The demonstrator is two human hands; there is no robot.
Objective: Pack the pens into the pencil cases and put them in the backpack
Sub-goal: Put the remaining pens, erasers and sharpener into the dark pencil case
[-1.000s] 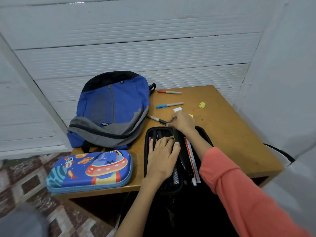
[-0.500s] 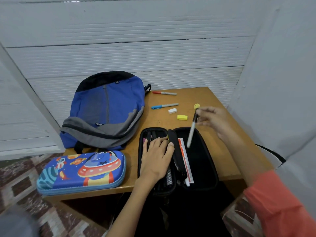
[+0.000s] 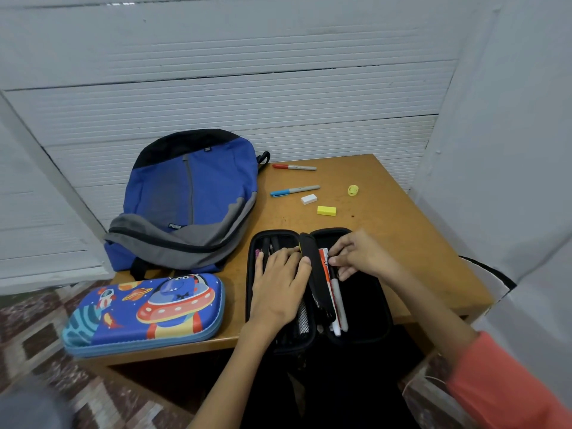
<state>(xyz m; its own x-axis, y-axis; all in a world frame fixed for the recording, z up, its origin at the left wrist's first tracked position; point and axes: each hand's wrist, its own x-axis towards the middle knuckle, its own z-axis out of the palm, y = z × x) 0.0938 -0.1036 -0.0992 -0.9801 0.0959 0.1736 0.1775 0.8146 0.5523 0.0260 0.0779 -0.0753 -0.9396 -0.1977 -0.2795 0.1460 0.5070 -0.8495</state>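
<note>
At the far left a hard-shell pencil case (image 3: pixel 145 314) printed with a cartoon flying saucer lies zipped shut on the near edge of the wooden table (image 3: pixel 402 236), its contents hidden. Behind it a soft blue, grey and black fabric backpack (image 3: pixel 188 199) slumps against the ribbed white wall; whether it is open cannot be told. Next comes the black pencil case (image 3: pixel 315 289), spread open like a book and overhanging the table edge. The left hand (image 3: pixel 278 289) lies flat, fingers spread, over its left half, gripping nothing and covering most of the pens there. The right hand (image 3: pixel 359 255), its sleeve (image 3: pixel 501 385) coral, pinches the dark-capped end of a grey marker (image 3: pixel 337 295) between thumb and fingertips; the marker lies along the right half beside a red-and-white ruler, partly hidden by the centre flap. Farther back lie a red-capped marker (image 3: pixel 294 167), a blue-capped marker (image 3: pixel 294 191), a white eraser (image 3: pixel 309 199), a yellow eraser (image 3: pixel 326 210) and a small yellow object (image 3: pixel 353 190) too small to identify.
</note>
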